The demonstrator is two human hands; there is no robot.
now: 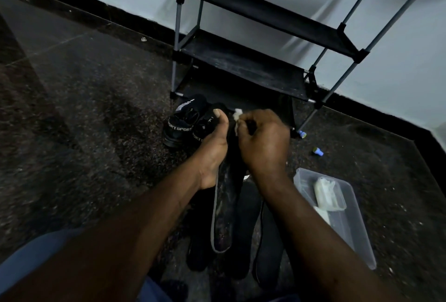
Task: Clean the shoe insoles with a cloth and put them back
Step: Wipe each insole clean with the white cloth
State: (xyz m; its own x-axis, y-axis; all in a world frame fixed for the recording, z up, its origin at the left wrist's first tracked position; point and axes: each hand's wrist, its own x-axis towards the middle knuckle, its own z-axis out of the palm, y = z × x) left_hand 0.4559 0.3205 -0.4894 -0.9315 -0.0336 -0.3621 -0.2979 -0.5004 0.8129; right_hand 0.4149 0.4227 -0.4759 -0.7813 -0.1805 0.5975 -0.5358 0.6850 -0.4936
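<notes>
My left hand (213, 148) grips the upper end of a black insole (223, 217) with a grey rim, thumb on top, holding it up lengthwise over the floor. My right hand (264, 142) pinches a small white cloth (237, 116) and presses it on the insole's far end. Several other dark insoles (268, 239) lie on the floor beneath. Two black shoes (179, 123) marked SPORT stand just beyond my left hand.
A black shoe rack (253, 43) with grey poles stands against the pale wall ahead. A clear plastic box (342, 219) holding white items lies at my right. Two small blue-capped objects (317, 151) lie on the dark speckled floor.
</notes>
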